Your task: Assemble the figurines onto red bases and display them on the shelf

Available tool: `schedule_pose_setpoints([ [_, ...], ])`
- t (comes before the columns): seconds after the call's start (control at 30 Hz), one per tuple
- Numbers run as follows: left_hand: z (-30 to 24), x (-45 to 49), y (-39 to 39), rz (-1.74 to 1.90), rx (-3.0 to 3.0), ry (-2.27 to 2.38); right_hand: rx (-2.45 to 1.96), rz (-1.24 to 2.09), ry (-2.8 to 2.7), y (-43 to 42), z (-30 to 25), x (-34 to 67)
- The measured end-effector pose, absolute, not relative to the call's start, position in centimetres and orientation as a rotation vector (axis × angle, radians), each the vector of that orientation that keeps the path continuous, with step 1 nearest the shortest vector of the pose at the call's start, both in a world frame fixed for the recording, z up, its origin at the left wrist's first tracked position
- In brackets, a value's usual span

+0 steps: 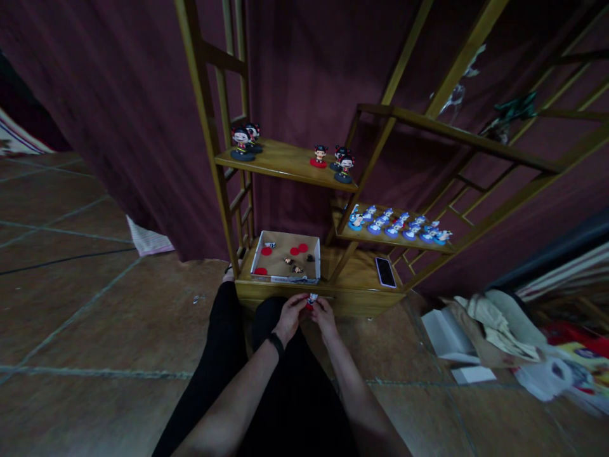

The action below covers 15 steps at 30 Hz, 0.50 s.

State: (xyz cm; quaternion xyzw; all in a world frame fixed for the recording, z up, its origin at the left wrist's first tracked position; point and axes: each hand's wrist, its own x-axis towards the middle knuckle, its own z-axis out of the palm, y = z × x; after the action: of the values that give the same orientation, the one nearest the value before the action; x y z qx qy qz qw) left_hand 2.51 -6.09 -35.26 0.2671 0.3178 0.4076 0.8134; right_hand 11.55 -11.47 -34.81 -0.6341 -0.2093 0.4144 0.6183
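Note:
Between my two hands is a small figurine [312,298] with a white top and a red round base. My left hand [289,317] pinches it from the left, and my right hand [324,315] grips it from the right, fingers closed around its edges. Just beyond my hands, a shallow white box [280,275] with a brown cardboard bottom rests on the lowest shelf. Inside it lie several red discs [266,251] and several loose figurine parts, among them a dark-haired figure [297,269] lying down.
Several figurines [242,141] stand on the upper shelf [285,162], and rows of blue-white figurines [392,226] fill the right shelf. A phone [385,271] lies on the lowest board. Wooden posts frame the shelves. Open boxes [450,336] and plastic bags [545,377] sit on the floor at right.

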Motion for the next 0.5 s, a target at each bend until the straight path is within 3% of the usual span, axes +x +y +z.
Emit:
schedule_pose_setpoints([
  [0.5, -36.15, 3.0, -5.82, 0.892, 0.54, 0.744, -1.489, 0.902, -0.511, -11.65, -34.39, 11.52],
])
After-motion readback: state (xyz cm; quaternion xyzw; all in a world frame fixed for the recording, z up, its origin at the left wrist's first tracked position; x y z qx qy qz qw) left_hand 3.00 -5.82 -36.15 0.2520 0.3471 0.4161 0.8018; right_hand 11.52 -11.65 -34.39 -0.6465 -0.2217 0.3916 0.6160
